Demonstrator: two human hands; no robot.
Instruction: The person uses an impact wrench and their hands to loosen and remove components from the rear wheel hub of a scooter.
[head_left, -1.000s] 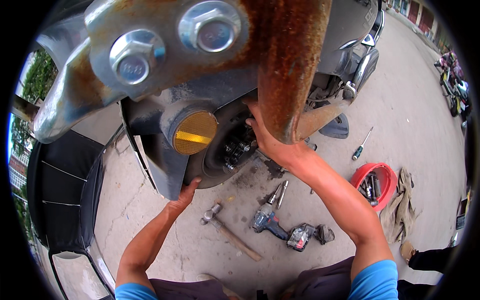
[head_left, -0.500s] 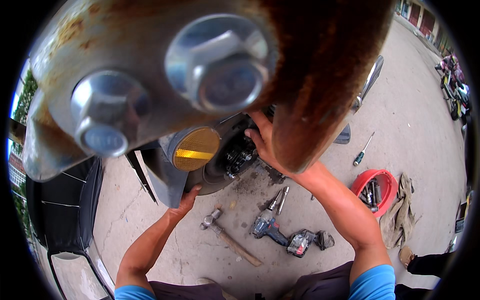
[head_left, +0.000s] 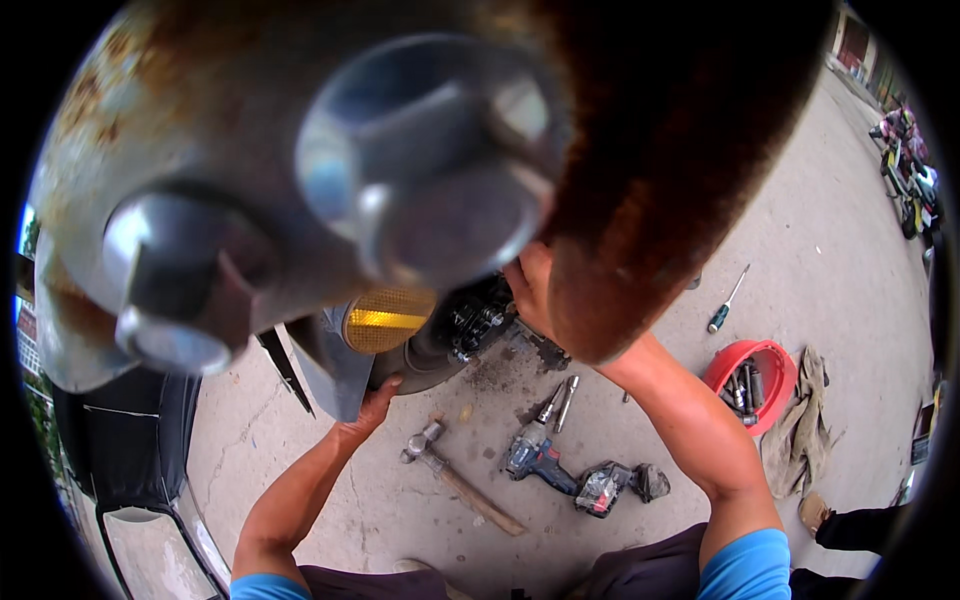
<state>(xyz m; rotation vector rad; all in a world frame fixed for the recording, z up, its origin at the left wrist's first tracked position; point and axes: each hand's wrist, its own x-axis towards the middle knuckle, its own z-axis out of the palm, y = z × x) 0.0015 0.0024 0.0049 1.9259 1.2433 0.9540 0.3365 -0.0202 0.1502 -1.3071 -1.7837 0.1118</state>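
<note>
A black wheel with its tyre point(head_left: 425, 370) and a dark metal hub point(head_left: 475, 325) shows below a rusty metal bracket point(head_left: 640, 250). My left hand point(head_left: 372, 408) grips the tyre's lower left edge, thumb on top and fingers hidden underneath. Next to it hang a grey mudguard flap point(head_left: 345, 375) and a round amber reflector point(head_left: 388, 320). On the wheel's far right side is my right hand point(head_left: 535, 295), partly covered by the bracket; its fingertips are hidden. Two large shiny hex bolts point(head_left: 430, 160) on the bracket fill the upper view, close and blurred.
On the concrete lie a hammer point(head_left: 460, 480), a cordless impact wrench point(head_left: 540, 455) beside a socket point(head_left: 567, 403), and a screwdriver point(head_left: 728, 300). At right stand a red bowl point(head_left: 712, 375) of metal parts, a rag point(head_left: 800, 440) and another person's shoe point(head_left: 813, 512).
The bracket and bolts appear larger and lower, covering more of the wheel and of my right hand, whose thumb no longer shows. My left hand stays on the tyre.
</note>
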